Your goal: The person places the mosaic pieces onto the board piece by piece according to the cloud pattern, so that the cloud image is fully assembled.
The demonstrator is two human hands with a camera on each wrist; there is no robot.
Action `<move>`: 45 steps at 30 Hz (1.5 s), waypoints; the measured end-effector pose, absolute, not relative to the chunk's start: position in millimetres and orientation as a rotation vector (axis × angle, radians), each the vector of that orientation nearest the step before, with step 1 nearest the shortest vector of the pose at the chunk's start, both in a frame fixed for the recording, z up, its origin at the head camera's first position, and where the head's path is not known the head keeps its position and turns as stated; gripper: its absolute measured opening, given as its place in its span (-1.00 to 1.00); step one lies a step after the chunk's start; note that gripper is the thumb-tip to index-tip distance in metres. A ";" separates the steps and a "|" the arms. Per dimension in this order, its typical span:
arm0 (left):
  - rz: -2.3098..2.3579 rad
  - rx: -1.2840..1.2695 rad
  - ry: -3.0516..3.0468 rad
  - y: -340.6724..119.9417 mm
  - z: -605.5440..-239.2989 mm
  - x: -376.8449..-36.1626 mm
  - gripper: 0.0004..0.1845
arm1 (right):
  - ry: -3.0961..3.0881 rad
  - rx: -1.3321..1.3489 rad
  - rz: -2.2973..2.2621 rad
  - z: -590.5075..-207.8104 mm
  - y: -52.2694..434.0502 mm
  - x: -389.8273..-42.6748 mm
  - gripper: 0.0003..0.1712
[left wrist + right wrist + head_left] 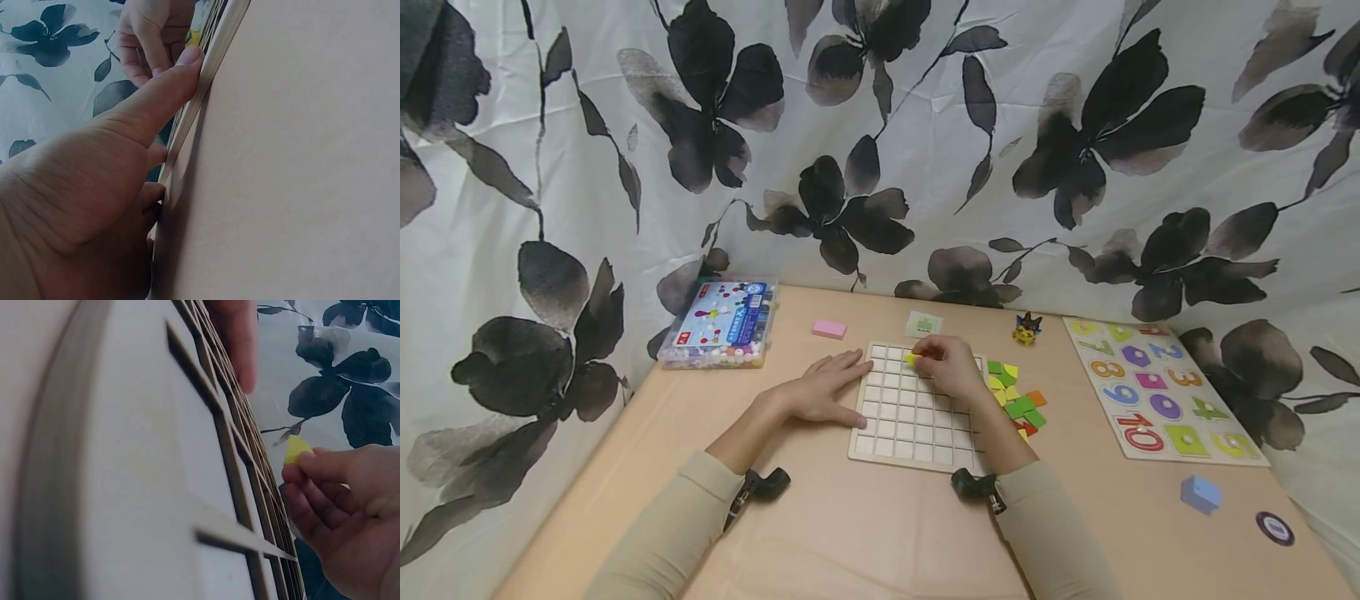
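Sleeved forearms fill the bottom of the head view. Flat at mid-frame, the left hand [820,392] rests straight fingers against the left rim of the white grid board [917,408], steadying it. Over the board's upper rows, the right hand [947,365] pinches a small yellow piece [912,359] between thumb and fingertips, just above the cells. Setting it well likely means squaring its edges to one cell and lowering it flat (while the left hand steadies the frame). Which cell lies beneath is hidden by the fingers; the piece's full shape is unclear. Loose coloured pieces [1017,398] sit right of the board.
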State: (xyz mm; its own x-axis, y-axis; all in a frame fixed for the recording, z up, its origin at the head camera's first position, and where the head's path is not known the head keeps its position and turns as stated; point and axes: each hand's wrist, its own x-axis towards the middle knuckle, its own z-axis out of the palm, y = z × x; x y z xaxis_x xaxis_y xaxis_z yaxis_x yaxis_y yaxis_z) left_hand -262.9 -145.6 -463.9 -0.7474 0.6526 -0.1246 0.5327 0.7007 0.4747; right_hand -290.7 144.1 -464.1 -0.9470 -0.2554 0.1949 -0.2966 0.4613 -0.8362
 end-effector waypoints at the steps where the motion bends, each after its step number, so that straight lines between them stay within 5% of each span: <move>1: 0.605 0.934 2.627 -145.5 -464.0 -263.0 0.13 | -2.655 0.513 1.517 -466.1 143.7 -291.0 -0.91; 30: 0.615 0.947 2.630 -147.3 -468.4 -264.7 0.12 | -2.891 0.715 1.145 -467.6 145.2 -288.3 -0.59; 45: 0.607 0.933 2.632 -147.4 -468.9 -264.7 0.14 | -2.730 0.662 1.255 -410.6 192.5 -264.4 -0.59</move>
